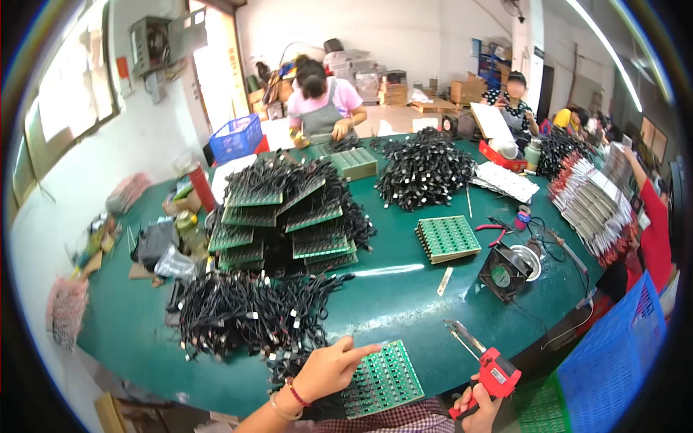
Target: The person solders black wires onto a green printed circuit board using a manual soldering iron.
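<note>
Leaning over the near edge of the green table (390,297), as I see it from here, the worker has a green circuit board (395,379) at the bottom centre of the frame, close to the body, probably so both hands can get at it. The left hand (330,372) lies over the board's upper left side, forefinger stretched out, the other fingers curled; perhaps it steadies the board, though I can't tell whether anything is pinched beneath. The right hand (478,408), at the lower right, is wrapped around the handle of a red soldering gun (498,373). Its tip points up and left, apart from the board, which seems a sensible way to hold something possibly hot.

A tangle of black cables (249,310) sits at the left hand's side, presumably for a short reach. Cabled boards (249,215) are piled in tiers above it, left of centre, maybe to save table room. Right of centre, a neat stack of green boards (451,237) stands within reach, and a small black fan (503,274) is nearby at the right, perhaps to shift fumes.
</note>
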`<state>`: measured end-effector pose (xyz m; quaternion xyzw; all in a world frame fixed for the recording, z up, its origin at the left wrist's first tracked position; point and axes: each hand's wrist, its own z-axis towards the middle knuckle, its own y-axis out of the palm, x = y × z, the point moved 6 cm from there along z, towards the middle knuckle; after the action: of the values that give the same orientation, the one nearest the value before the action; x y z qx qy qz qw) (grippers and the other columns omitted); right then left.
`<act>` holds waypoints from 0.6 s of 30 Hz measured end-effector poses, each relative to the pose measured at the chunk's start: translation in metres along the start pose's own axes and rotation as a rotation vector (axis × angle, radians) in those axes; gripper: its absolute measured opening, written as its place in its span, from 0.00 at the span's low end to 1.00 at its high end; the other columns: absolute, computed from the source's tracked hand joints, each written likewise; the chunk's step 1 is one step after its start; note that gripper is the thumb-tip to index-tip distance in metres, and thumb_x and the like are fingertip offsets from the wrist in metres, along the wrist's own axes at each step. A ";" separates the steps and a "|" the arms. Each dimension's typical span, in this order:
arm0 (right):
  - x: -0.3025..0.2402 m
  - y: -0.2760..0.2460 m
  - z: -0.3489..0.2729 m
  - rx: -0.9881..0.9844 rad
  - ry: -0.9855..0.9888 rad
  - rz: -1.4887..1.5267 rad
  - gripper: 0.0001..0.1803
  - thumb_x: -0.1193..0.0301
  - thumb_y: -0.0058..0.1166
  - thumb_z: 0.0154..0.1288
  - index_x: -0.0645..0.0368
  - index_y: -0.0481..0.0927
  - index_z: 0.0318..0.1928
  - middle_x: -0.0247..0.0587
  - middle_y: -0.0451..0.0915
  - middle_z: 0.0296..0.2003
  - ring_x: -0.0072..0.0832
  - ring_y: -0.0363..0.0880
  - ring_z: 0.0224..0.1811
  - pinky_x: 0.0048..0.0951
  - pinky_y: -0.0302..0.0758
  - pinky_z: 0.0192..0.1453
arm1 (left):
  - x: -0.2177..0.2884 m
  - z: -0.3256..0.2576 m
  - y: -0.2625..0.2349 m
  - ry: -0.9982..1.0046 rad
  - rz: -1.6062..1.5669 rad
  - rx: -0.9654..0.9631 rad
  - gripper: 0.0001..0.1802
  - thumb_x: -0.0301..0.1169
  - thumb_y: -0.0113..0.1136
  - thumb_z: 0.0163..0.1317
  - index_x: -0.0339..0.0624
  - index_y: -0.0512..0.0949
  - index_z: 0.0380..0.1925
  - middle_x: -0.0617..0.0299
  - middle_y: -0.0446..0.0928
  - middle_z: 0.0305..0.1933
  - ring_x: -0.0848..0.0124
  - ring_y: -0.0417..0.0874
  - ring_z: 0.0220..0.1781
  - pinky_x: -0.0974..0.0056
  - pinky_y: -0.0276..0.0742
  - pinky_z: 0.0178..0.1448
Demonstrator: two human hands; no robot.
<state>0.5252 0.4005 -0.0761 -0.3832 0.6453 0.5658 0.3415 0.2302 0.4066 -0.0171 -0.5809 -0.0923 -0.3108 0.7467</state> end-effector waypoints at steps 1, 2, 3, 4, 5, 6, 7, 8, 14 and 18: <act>0.002 0.005 0.002 0.003 0.030 0.031 0.11 0.72 0.50 0.68 0.59 0.71 0.50 0.35 0.70 0.18 0.23 0.68 0.16 0.27 0.69 0.20 | 0.000 -0.004 -0.006 -0.021 -0.010 0.048 0.25 0.24 0.56 0.59 0.58 0.75 0.57 0.58 0.67 0.28 0.59 0.75 0.24 0.59 0.73 0.26; 0.003 0.006 0.002 0.015 0.056 0.064 0.11 0.72 0.50 0.69 0.58 0.71 0.50 0.35 0.70 0.18 0.23 0.67 0.15 0.28 0.69 0.19 | 0.001 -0.011 -0.006 -0.048 -0.042 0.065 0.25 0.25 0.56 0.59 0.57 0.75 0.57 0.58 0.67 0.28 0.59 0.75 0.23 0.59 0.74 0.26; 0.004 0.005 0.001 0.014 0.061 0.058 0.11 0.72 0.50 0.69 0.58 0.71 0.50 0.35 0.70 0.18 0.23 0.67 0.15 0.28 0.69 0.19 | 0.000 -0.016 -0.009 -0.067 -0.068 0.076 0.24 0.25 0.56 0.59 0.56 0.75 0.57 0.58 0.67 0.28 0.59 0.75 0.23 0.59 0.74 0.26; 0.003 0.009 0.003 -0.037 0.074 0.087 0.12 0.72 0.52 0.68 0.58 0.71 0.51 0.35 0.72 0.21 0.23 0.69 0.18 0.27 0.71 0.22 | 0.002 -0.019 -0.010 -0.094 -0.083 0.094 0.24 0.24 0.57 0.57 0.55 0.76 0.55 0.59 0.67 0.27 0.61 0.75 0.23 0.60 0.73 0.27; 0.002 0.014 0.004 -0.081 0.083 0.120 0.14 0.73 0.53 0.67 0.57 0.71 0.51 0.34 0.74 0.24 0.23 0.72 0.20 0.26 0.72 0.24 | 0.006 -0.022 -0.009 -0.116 -0.099 0.106 0.24 0.24 0.59 0.56 0.54 0.78 0.54 0.59 0.67 0.26 0.63 0.74 0.24 0.62 0.73 0.27; -0.004 0.014 0.005 0.038 -0.074 0.014 0.13 0.70 0.50 0.63 0.65 0.70 0.45 0.39 0.70 0.17 0.24 0.68 0.15 0.31 0.73 0.22 | 0.010 -0.023 -0.008 -0.123 -0.096 0.107 0.22 0.25 0.59 0.57 0.52 0.78 0.53 0.59 0.69 0.27 0.63 0.75 0.23 0.62 0.73 0.28; -0.004 0.016 0.006 0.054 -0.077 0.023 0.13 0.70 0.50 0.63 0.65 0.70 0.45 0.39 0.70 0.17 0.24 0.68 0.15 0.31 0.73 0.22 | 0.011 -0.027 -0.006 -0.111 -0.108 0.124 0.21 0.26 0.61 0.57 0.51 0.78 0.53 0.59 0.70 0.27 0.62 0.76 0.24 0.62 0.74 0.28; -0.005 0.012 0.001 0.047 -0.096 0.019 0.14 0.70 0.50 0.63 0.65 0.70 0.46 0.40 0.70 0.17 0.24 0.68 0.15 0.31 0.73 0.22 | 0.017 -0.022 -0.002 -0.080 -0.097 0.104 0.21 0.28 0.61 0.57 0.51 0.78 0.53 0.60 0.71 0.28 0.62 0.77 0.24 0.61 0.75 0.28; 0.007 0.005 0.000 -0.017 -0.010 0.121 0.14 0.77 0.52 0.64 0.70 0.70 0.48 0.38 0.71 0.20 0.24 0.71 0.18 0.29 0.74 0.25 | 0.046 -0.023 0.007 -0.134 -0.164 0.004 0.15 0.22 0.57 0.59 0.42 0.79 0.47 0.49 0.75 0.32 0.51 0.79 0.32 0.56 0.73 0.34; -0.004 0.004 0.003 -0.058 -0.022 0.047 0.13 0.76 0.51 0.65 0.68 0.71 0.48 0.36 0.72 0.21 0.22 0.71 0.19 0.28 0.74 0.26 | 0.048 -0.016 0.014 -0.072 -0.176 0.057 0.14 0.21 0.55 0.59 0.40 0.79 0.46 0.49 0.73 0.30 0.50 0.77 0.30 0.56 0.72 0.33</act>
<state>0.5239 0.4037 -0.0712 -0.3716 0.6337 0.5961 0.3240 0.2726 0.3760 -0.0092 -0.5596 -0.1785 -0.3512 0.7291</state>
